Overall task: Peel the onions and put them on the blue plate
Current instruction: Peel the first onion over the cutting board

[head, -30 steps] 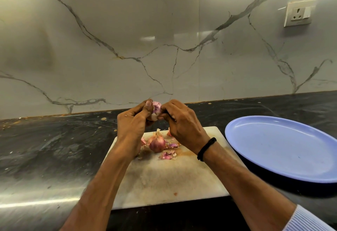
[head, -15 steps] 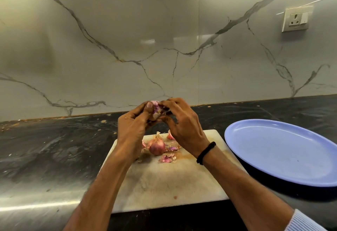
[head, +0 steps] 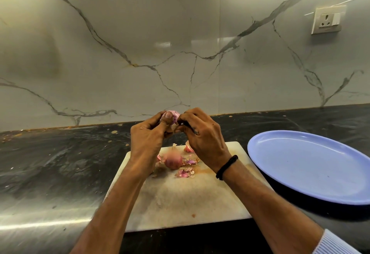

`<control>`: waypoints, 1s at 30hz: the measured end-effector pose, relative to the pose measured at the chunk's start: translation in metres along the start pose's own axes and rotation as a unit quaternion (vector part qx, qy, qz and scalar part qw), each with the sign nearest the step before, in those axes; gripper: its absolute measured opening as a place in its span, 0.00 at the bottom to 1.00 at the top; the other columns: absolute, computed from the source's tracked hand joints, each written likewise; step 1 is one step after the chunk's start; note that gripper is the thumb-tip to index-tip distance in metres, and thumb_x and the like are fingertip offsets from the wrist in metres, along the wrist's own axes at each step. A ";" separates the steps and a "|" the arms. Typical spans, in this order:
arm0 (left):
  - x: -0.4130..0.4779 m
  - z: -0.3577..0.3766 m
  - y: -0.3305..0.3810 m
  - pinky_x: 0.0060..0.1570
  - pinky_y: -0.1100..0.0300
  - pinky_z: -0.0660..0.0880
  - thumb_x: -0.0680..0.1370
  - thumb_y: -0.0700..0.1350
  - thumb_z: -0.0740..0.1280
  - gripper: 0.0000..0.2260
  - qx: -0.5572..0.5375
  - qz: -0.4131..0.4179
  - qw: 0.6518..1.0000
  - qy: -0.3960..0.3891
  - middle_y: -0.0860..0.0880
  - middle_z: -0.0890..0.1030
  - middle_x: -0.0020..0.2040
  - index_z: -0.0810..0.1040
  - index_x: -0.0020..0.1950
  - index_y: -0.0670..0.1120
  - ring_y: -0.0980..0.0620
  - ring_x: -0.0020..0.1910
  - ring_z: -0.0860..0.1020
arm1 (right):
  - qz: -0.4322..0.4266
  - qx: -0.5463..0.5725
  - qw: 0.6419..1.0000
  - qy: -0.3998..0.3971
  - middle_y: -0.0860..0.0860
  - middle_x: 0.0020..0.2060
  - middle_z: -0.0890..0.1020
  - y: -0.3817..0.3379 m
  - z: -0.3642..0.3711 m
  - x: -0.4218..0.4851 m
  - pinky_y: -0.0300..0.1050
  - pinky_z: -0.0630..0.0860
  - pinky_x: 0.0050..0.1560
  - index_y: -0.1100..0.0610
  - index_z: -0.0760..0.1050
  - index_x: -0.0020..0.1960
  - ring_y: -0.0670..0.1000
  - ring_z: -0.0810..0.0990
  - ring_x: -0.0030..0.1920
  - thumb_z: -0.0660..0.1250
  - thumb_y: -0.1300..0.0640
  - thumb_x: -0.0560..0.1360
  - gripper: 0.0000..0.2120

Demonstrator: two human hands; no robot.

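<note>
One onion (head: 173, 116) is held up over the far edge of the board (head: 180, 203), gripped in the curled fingers (head: 167, 116) of the left hand (head: 148, 141). The right hand (head: 202, 139) meets it from 3 o'clock, its fingertips pinching what appears to be loose skin. A second onion (head: 173, 160) lies on the board at 6 o'clock among peels (head: 185, 172). The plate (head: 300, 173) sits at 4 o'clock on the counter (head: 60, 163), nearer the right hand.

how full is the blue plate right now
Empty: the blue plate shows only bare surface. One onion lies on the cutting board; the left hand and right hand hold the other onion.
</note>
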State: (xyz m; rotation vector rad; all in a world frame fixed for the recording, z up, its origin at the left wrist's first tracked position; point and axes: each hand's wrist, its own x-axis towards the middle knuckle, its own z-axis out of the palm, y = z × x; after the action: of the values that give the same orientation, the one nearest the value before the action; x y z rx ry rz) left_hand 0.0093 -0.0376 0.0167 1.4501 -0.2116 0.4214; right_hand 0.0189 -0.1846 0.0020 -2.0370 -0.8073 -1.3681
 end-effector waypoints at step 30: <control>0.001 0.002 0.004 0.54 0.48 0.81 0.69 0.51 0.73 0.19 -0.083 -0.064 0.994 0.036 0.42 0.86 0.46 0.84 0.55 0.41 0.44 0.49 0.85 | 0.071 0.009 0.997 0.026 0.56 0.49 0.79 -0.002 0.000 0.003 0.27 0.71 0.53 0.63 0.78 0.55 0.48 0.78 0.48 0.69 0.69 0.74 0.10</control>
State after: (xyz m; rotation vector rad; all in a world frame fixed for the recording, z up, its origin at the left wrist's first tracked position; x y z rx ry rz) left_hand 0.0084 -0.0395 0.0213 1.2749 -0.0918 0.3430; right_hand 0.0179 -0.1828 0.0055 -1.9950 -0.6367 -1.3241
